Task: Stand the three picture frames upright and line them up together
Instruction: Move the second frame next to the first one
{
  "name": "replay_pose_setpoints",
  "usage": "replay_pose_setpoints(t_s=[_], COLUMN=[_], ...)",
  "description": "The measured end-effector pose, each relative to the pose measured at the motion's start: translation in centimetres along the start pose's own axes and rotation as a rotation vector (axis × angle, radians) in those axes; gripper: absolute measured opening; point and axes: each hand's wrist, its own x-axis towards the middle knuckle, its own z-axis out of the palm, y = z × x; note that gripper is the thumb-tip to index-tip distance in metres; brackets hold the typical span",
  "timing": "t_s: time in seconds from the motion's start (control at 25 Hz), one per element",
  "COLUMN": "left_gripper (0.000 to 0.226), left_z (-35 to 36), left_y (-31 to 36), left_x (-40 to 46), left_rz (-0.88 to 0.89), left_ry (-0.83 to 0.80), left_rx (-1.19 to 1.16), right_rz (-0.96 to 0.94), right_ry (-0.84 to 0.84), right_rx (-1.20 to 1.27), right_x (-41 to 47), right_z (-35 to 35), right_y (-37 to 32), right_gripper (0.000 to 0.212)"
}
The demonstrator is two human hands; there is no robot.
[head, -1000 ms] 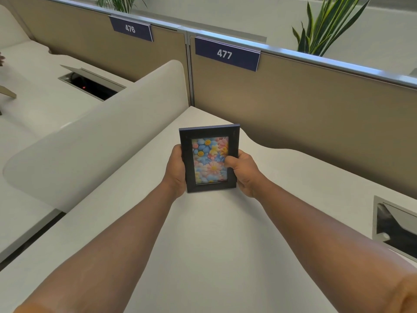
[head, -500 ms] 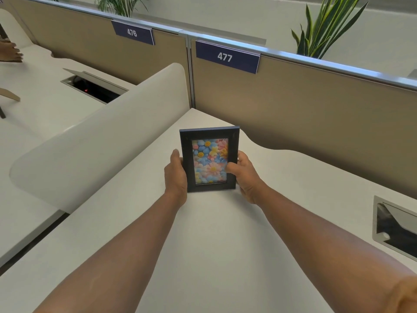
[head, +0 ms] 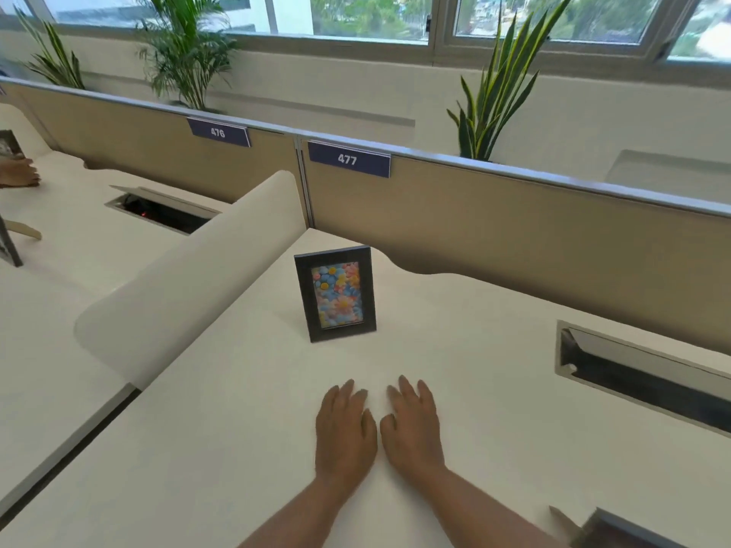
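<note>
A black picture frame [head: 335, 294] with a colourful flower picture stands upright on the white desk [head: 237, 448], facing me, with nothing touching it. My left hand [head: 345, 429] and my right hand [head: 413, 423] lie flat on the desk side by side, nearer to me than the frame, fingers spread and holding nothing. At the bottom right edge a dark corner of another frame [head: 617, 531] shows, mostly cut off. The third frame is out of view.
A curved white divider [head: 190, 278] borders the desk on the left. A tan partition [head: 514, 223] with label 477 closes the back. An open cable slot [head: 641, 373] sits at the right. On the neighbouring desk are another person's hand [head: 17, 172] and other frames [head: 8, 243].
Both hands have let go of the frame and drawn back toward me onto the desk. The frame now stands by itself. The view has tilted up, showing windows and plants.
</note>
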Motion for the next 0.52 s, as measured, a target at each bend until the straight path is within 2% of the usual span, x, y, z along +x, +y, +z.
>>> replay_pose_setpoints(t_s=[0.12, 0.2, 0.24, 0.28, 0.4, 0.52], left_gripper=[0.047, 0.054, 0.054, 0.050, 0.045, 0.058], left_z=[-0.1, 0.3, 0.5, 0.7, 1.5, 2.4], left_y=[1.8, 2.4, 3.0, 3.5, 5.8, 8.0], left_x=[-5.1, -7.6, -9.0, -10.2, -14.3, -17.5], left_rz=[0.124, 0.168, 0.186, 0.191, 0.240, 0.295], left_ry=[-0.137, -0.183, -0.203, -0.228, -0.275, -0.298], left_rx=[0.048, 0.005, -0.027, -0.061, -0.167, -0.254], right_rz=[-0.035, -0.127, -0.131, -0.164, -0.150, -0.136], right_ry=[-0.009, 0.010, -0.031, 0.004, -0.027, 0.044], right_rx=[-0.005, -0.049, -0.024, -0.021, 0.005, 0.066], right_x=[-7.2, -11.3, -13.5, -15.1, -20.6, -25.1], right_z=[-0.5, -1.1, -1.5, -1.4, -1.7, -2.4], right_y=[1.0, 1.8, 2.4, 3.2, 6.4, 9.5], right_gripper=[0.075, 0.067, 0.059, 0.055, 0.056, 0.045])
